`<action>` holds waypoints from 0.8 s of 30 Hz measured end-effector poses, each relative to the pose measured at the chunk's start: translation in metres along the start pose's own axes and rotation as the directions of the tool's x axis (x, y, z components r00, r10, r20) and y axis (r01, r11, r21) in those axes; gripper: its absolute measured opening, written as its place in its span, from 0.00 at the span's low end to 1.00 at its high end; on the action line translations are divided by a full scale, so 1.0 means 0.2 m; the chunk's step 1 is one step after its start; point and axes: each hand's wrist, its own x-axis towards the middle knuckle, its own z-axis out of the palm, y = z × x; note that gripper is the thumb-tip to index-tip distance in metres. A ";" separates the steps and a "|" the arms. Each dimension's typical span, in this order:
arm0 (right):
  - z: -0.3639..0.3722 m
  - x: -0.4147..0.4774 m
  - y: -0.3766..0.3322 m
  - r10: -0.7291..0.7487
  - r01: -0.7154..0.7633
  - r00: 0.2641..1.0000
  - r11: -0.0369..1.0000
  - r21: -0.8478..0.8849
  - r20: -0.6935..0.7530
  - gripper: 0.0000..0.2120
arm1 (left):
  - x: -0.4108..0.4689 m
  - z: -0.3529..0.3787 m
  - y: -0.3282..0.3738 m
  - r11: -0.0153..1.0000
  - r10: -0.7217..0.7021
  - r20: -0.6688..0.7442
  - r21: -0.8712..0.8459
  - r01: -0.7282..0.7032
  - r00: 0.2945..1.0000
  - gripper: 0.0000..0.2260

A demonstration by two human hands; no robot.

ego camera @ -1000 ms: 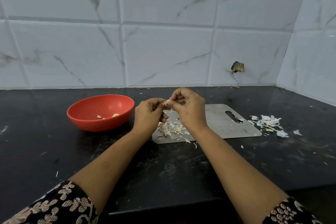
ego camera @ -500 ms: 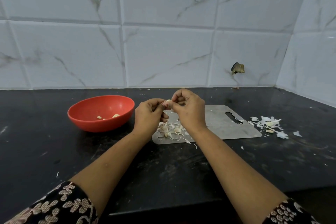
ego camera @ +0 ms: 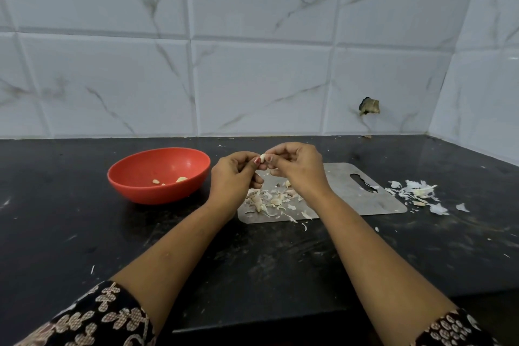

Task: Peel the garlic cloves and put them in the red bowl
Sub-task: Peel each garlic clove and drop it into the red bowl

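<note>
Near the middle of the frame, the left hand point(ego camera: 234, 177) and the right hand point(ego camera: 299, 168) meet fingertip to fingertip above the left end of a grey cutting board point(ego camera: 345, 199). Between them they pinch a single pale garlic clove point(ego camera: 263, 157), the left thumb and forefinger curled against one side of it and the right hand's fingers curled against the other. The clove is held in the air, clear of the board.

Under the hands, on the left part of the board, lies a scatter of garlic skins and cloves point(ego camera: 269, 201); a few flakes spill past the board's front edge onto the black surface point(ego camera: 70, 222). The board lies flat, with its handle slot toward the right.

Left of the hands stands the red bowl point(ego camera: 146, 191), upright on the surface and near the left hand without touching it. A few peeled cloves point(ego camera: 181, 179) lie at its bottom.

To the right of the board, apart from it, a second heap of white peel scraps point(ego camera: 415, 194) rests on the surface.

Patterned sleeves point(ego camera: 92, 320) show in the lower corners. Behind everything rises a white marble-veined tiled wall point(ego camera: 252, 64), with a dark broken hole point(ego camera: 369, 106) at right of centre.
</note>
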 end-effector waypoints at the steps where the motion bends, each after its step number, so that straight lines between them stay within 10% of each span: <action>1: 0.00 0.00 0.00 -0.009 0.009 1.000 1.000 -0.024 0.008 0.03 | 0.00 0.00 0.00 1.000 0.000 0.000 0.009 0.000 1.000 0.07; 24: 0.00 -0.02 -0.02 -0.035 0.101 0.980 0.935 -0.339 0.195 0.07 | 0.02 -0.02 0.02 0.980 -0.132 -0.050 -0.158 0.122 0.990 0.05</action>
